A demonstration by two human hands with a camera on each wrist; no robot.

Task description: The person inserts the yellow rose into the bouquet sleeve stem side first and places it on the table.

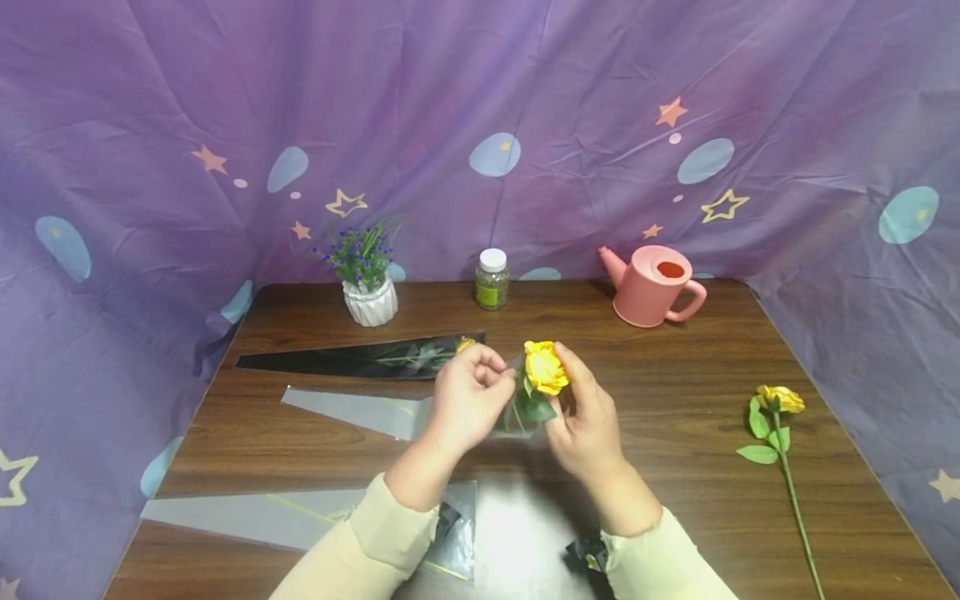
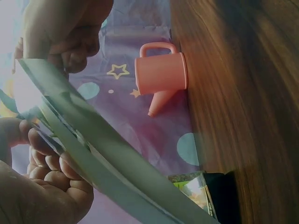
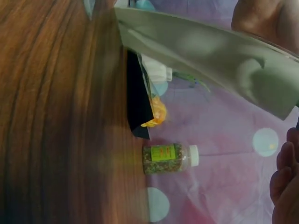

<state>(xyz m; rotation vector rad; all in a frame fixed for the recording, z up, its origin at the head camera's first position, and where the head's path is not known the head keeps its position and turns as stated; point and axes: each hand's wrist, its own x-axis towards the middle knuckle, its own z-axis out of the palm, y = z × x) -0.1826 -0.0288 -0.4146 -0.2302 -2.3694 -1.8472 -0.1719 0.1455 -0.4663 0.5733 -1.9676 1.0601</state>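
Note:
A yellow rose (image 1: 546,368) with green leaves stands at the mouth of a frosted flower sleeve (image 1: 341,406), its stem inside the sleeve. My left hand (image 1: 472,396) pinches the sleeve's edge between thumb and fingertips. On the other side, my right hand (image 1: 588,425) holds the rose with thumb and forefinger beside the bloom. The sleeve (image 2: 117,154) slants across the left wrist view, with the left hand (image 2: 46,191) below and the right hand (image 2: 65,37) above. In the right wrist view the sleeve (image 3: 201,51) hides part of the left hand (image 3: 266,18).
Behind lies a black-backed sleeve (image 1: 337,360) with a yellow rose. Another sleeve (image 1: 225,512) lies at front left, and a loose rose (image 1: 780,400) at right. A potted plant (image 1: 371,300), a jar (image 1: 492,283) and a pink watering can (image 1: 648,287) line the back.

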